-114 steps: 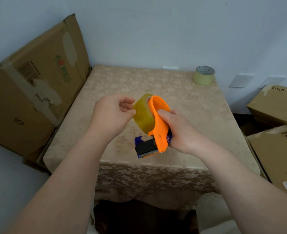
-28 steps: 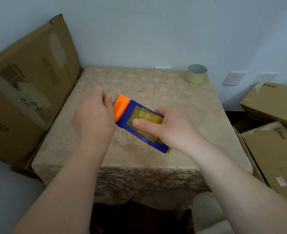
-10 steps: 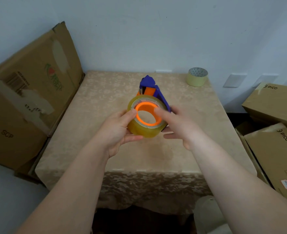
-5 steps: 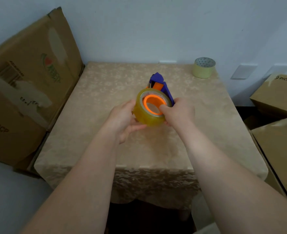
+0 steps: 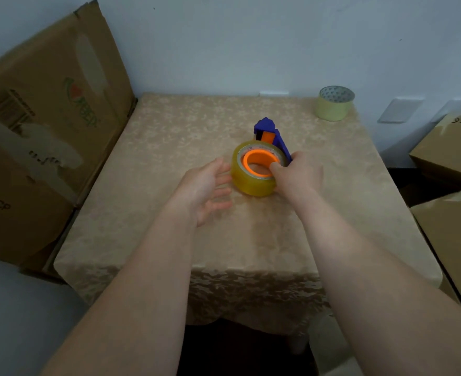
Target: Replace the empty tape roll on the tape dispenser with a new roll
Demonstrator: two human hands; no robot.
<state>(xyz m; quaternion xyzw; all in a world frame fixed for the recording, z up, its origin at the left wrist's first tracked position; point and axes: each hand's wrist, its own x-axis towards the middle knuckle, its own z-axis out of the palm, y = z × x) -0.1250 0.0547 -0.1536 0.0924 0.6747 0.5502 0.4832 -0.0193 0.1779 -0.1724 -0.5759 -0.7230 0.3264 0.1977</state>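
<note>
Beige patterned cloth covers the desk (image 5: 169, 137), which carries everything the hands reach for. Beyond the left hand, to its outer side, a big worn cardboard box (image 5: 42, 126) leans against the wall beside the desk edge; more cardboard boxes (image 5: 452, 153) are stacked off to the outer side of the right hand.

The left hand (image 5: 205, 188) lies open, palm turned toward the right hand and fingers spread, its fingertips just beside the near-left wall of the new tape roll (image 5: 247, 183); I cannot tell whether they touch it. The right hand (image 5: 296, 176) is clamped on the roll's right side, its thumb hooked over the rim into the centre.

That amber, see-through roll sits on the desk between the two hands, seated around the orange hub of the tape dispenser (image 5: 271, 132). The dispenser's blue frame rises just past the right hand's knuckles, with an orange piece showing near its top.

Well beyond the right hand, at the far corner of the desk, stands a pale yellow roll core (image 5: 334, 104), upright and apart from everything else.
</note>
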